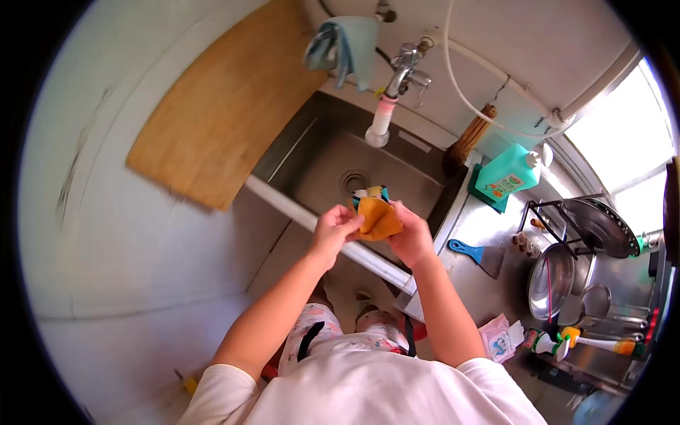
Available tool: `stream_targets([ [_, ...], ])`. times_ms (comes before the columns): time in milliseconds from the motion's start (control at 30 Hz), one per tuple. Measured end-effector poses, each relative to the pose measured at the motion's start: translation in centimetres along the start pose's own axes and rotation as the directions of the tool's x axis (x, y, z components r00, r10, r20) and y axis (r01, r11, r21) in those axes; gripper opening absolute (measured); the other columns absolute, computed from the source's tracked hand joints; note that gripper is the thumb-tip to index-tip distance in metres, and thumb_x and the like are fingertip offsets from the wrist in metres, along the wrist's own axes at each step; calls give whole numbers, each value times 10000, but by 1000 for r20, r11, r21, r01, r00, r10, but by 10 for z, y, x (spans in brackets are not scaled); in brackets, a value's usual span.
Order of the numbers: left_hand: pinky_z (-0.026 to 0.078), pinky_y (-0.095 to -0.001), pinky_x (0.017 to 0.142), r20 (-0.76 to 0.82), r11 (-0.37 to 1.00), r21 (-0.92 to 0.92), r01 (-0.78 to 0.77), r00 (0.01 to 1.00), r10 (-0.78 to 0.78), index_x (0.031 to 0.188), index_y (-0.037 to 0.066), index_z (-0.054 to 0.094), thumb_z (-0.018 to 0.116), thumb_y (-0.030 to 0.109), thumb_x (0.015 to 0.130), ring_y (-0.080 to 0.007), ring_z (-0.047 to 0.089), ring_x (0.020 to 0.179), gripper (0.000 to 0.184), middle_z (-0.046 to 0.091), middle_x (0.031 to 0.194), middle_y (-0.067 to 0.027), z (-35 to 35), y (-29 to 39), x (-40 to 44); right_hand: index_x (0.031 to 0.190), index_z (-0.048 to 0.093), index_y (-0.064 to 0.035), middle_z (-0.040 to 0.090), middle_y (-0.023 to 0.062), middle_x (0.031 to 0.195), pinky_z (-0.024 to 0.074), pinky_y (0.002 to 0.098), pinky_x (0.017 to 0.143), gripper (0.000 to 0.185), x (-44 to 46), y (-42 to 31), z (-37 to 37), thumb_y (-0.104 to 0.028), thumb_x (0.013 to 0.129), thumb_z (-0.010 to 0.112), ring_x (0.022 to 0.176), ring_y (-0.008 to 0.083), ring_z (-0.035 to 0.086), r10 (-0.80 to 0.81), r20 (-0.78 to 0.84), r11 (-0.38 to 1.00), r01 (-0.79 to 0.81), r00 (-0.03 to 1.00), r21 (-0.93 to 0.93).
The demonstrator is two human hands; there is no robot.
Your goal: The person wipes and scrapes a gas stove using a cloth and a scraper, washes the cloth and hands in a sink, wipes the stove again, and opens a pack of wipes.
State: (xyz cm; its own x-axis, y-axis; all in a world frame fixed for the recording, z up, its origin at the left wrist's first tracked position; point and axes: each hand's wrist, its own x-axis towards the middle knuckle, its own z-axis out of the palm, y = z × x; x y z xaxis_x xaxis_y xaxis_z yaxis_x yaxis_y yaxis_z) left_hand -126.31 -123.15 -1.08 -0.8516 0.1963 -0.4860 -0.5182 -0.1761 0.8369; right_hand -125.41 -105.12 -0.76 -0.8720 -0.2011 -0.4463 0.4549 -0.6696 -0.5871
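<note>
An orange cloth-like piece (379,218) with a patterned, multicoloured part at its top is held between both hands over the front edge of the sink (322,166). My left hand (336,230) pinches its left side with thumb and fingers. On the right side, my right hand (411,232) grips it, with some fingers hidden behind it. The drain (354,180) lies just beyond the piece. Above the basin hangs the faucet (404,71) with a white and pink nozzle.
A wooden board (227,99) stands left of the sink, near a hanging blue cloth (347,46). On the right counter are a green bottle (508,173), a blue-handled scraper (476,253), a metal bowl (551,282), a rack and a pink packet (500,338).
</note>
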Motion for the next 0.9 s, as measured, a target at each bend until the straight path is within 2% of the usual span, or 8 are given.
stream_targets([
  [67, 550, -249, 673, 54, 998, 33, -62, 997, 60, 912, 85, 519, 708, 206, 886, -104, 630, 760, 227, 643, 888, -30, -7, 17, 39, 1100, 630, 0, 658, 62, 995, 512, 270, 766, 279, 42, 12, -17, -120, 854, 684, 888, 150, 642, -171, -19, 779, 124, 985, -614],
  [167, 527, -260, 731, 142, 998, -59, 15, 990, -6, 899, 84, 525, 679, 287, 911, -82, 616, 839, 255, 635, 899, -21, -31, 32, 94, 1077, 642, 6, 663, 45, 876, 513, 258, 668, 244, 99, 19, -41, -75, 851, 688, 761, 137, 644, -63, -25, 935, 50, 998, -351],
  [267, 502, -324, 810, 79, 956, 276, 94, 990, -120, 1044, 66, 496, 676, 370, 901, -158, 600, 959, 382, 607, 995, -58, -59, 30, 151, 960, 656, 24, 656, 34, 773, 499, 265, 590, 146, 123, 16, -25, -91, 869, 665, 674, 131, 636, -67, -227, 812, -79, 972, -578],
  [300, 493, -351, 844, -9, 838, 532, 122, 990, -139, 1106, 58, 475, 682, 385, 891, -205, 595, 1006, 443, 594, 1049, -84, -67, 32, 165, 907, 663, 34, 648, 25, 729, 490, 260, 579, 127, 128, 12, -14, -89, 875, 653, 659, 124, 630, -94, -348, 842, -112, 933, -528],
  [333, 463, -392, 905, 64, 482, 871, -89, 996, 67, 1203, 60, 419, 709, 375, 856, -314, 561, 1086, 552, 555, 1150, -141, -76, 27, 169, 841, 669, 52, 635, 19, 692, 466, 250, 574, 161, 132, 9, -7, -101, 886, 644, 651, 96, 596, -188, -370, 453, -254, 910, -854],
  [400, 446, -398, 931, 272, 319, 893, -317, 946, 177, 1210, 66, 423, 716, 351, 841, -342, 537, 1114, 550, 535, 1178, -160, -80, 42, 166, 824, 669, 58, 622, 14, 669, 451, 250, 577, 176, 142, 7, 0, -102, 891, 640, 646, 84, 569, -240, -390, 485, -239, 889, -841],
  [600, 465, -305, 583, 618, 261, 476, -840, 530, 581, 948, 38, 654, 690, 95, 855, -203, 596, 657, 114, 597, 757, -60, -14, 168, 123, 940, 650, 37, 657, 56, 767, 466, 311, 659, 169, 138, 12, 15, -119, 904, 596, 701, 113, 563, -419, -418, 761, 61, 806, -646],
  [900, 460, -297, 547, 686, 177, 208, -962, 272, 674, 1143, 141, 696, 739, 1, 737, -180, 601, 629, 431, 546, 694, -46, 60, 244, 150, 932, 643, 15, 584, -23, 779, 414, 247, 619, 111, 141, -13, 32, -85, 897, 607, 715, 68, 503, -352, -284, 809, 137, 892, -572],
])
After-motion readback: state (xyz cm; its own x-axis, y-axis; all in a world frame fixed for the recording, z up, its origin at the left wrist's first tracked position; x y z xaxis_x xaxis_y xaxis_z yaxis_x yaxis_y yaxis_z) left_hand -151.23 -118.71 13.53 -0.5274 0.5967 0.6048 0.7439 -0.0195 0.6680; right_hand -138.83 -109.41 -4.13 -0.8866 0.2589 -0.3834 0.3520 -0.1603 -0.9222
